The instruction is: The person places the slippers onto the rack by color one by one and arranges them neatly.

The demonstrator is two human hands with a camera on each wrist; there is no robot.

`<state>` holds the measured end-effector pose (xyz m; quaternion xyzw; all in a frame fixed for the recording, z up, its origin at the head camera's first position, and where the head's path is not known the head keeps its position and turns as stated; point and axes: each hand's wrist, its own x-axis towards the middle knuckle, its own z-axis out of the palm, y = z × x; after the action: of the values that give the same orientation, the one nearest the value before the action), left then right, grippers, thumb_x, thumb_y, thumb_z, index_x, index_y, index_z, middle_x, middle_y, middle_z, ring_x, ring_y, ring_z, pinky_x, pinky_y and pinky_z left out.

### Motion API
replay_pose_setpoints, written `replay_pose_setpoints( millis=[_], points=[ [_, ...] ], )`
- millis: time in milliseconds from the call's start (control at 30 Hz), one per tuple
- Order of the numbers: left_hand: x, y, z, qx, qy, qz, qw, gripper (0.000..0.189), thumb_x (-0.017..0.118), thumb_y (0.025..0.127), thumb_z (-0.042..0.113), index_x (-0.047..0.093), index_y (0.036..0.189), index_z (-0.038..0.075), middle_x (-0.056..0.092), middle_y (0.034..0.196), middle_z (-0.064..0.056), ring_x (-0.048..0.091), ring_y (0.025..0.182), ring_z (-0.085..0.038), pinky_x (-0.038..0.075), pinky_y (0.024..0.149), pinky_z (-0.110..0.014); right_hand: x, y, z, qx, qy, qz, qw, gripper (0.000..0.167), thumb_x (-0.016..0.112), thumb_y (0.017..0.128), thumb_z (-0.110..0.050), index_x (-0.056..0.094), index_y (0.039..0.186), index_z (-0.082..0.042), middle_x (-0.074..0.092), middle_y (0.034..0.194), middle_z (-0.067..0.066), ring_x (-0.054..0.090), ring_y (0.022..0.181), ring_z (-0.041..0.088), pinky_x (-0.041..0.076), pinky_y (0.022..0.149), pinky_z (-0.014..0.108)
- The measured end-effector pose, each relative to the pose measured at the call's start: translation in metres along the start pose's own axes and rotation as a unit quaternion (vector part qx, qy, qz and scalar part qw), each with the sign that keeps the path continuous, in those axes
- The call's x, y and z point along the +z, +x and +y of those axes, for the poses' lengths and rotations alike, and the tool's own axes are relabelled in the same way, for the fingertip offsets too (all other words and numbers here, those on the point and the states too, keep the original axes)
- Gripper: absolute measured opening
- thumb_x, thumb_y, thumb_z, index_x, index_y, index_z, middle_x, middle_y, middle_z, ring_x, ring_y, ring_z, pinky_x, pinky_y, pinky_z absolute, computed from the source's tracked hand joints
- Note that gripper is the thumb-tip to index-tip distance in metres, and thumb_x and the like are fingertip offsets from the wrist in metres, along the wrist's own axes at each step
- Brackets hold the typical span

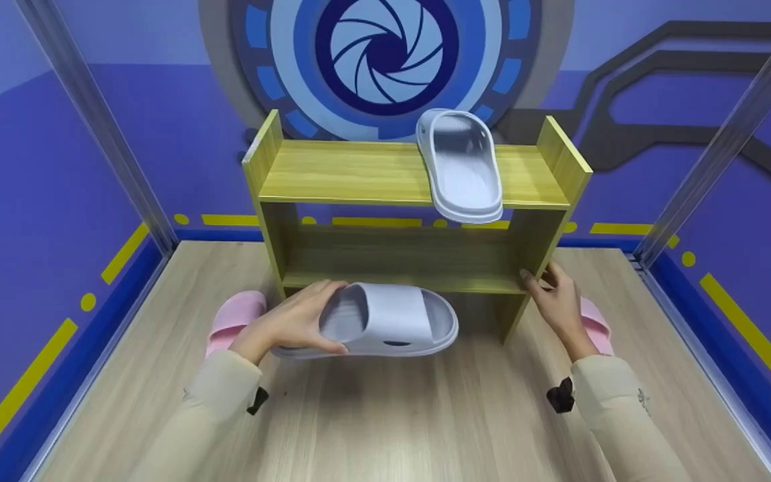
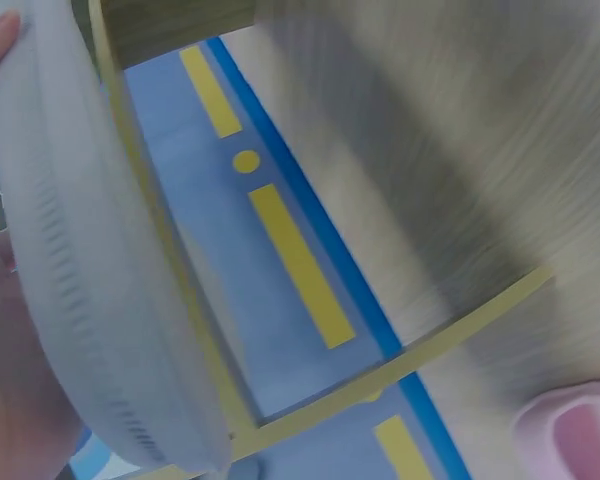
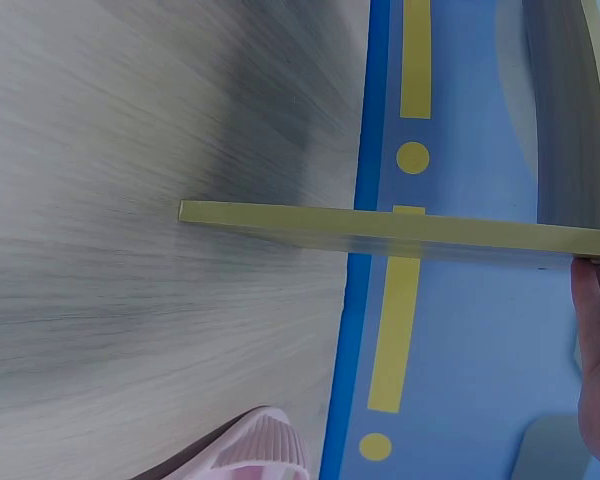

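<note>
My left hand [image 1: 297,320] grips a light grey slide slipper [image 1: 399,314] by its heel end, thumb along the near edge. The slipper is held sideways, toe to the right, in front of the wooden shoe rack [image 1: 345,171]. In the left wrist view, the ribbed sole edge of that slipper [image 2: 90,270] fills the left side. My right hand [image 1: 559,304] pinches the rack's right side panel near the middle shelf, thumb on the inner side and fingers outside. A second grey slipper [image 1: 464,171] rests on the top shelf, right of centre, its near end overhanging the front edge.
A pink slipper [image 1: 238,314] lies on the wood-grain surface [image 1: 399,422] left of the rack, partly behind my left hand. Another pink slipper [image 1: 596,325] sits to the right, partly hidden by my right wrist. Blue-purple panels [image 1: 37,221] enclose the back and sides.
</note>
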<state>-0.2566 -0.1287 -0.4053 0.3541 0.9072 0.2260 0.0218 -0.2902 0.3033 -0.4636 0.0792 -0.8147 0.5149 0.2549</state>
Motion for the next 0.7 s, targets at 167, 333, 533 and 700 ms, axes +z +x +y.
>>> replay_pose_setpoints(
  millis=[167,333,533,700],
  points=[
    [-0.017,0.0,0.006,-0.011,0.009,0.0,0.9999,0.097,0.07,0.059,0.057,0.03,0.134,0.009,0.039,0.128,-0.009,0.033,0.119,-0.027,0.028,0.095,-0.048,-0.001,0.0,0.0,0.003,-0.003,-0.006,1.0,0.041,0.062,0.083,-0.02,0.052,0.12,-0.005,0.056,0.111,0.011,0.055,0.098,0.024,0.046,0.067,0.016],
    [-0.035,0.001,0.011,-0.004,0.018,0.007,0.9998,0.097,0.071,0.059,0.055,0.031,0.134,0.009,0.042,0.122,-0.006,0.038,0.111,-0.022,0.033,0.092,-0.044,-0.001,0.0,0.0,0.005,-0.009,-0.007,0.9999,0.042,0.061,0.084,-0.021,0.051,0.121,-0.005,0.056,0.112,0.011,0.055,0.099,0.024,0.046,0.068,0.016],
    [-0.055,0.001,0.015,0.005,0.016,0.017,0.9997,0.095,0.072,0.06,0.052,0.031,0.133,0.007,0.043,0.118,-0.006,0.039,0.106,-0.021,0.034,0.09,-0.042,0.0,0.001,0.0,0.005,-0.01,-0.003,0.9999,0.041,0.062,0.083,-0.021,0.052,0.119,-0.004,0.057,0.11,0.011,0.055,0.098,0.023,0.046,0.067,0.015],
    [-0.07,-0.002,0.015,0.008,0.011,0.032,0.9994,0.096,0.075,0.059,0.046,0.031,0.133,0.002,0.04,0.124,-0.014,0.033,0.117,-0.031,0.027,0.096,-0.047,0.0,0.0,-0.001,-0.001,-0.009,0.004,1.0,0.039,0.062,0.082,-0.018,0.054,0.118,-0.004,0.059,0.107,0.012,0.057,0.096,0.024,0.047,0.066,0.015]
  ],
)
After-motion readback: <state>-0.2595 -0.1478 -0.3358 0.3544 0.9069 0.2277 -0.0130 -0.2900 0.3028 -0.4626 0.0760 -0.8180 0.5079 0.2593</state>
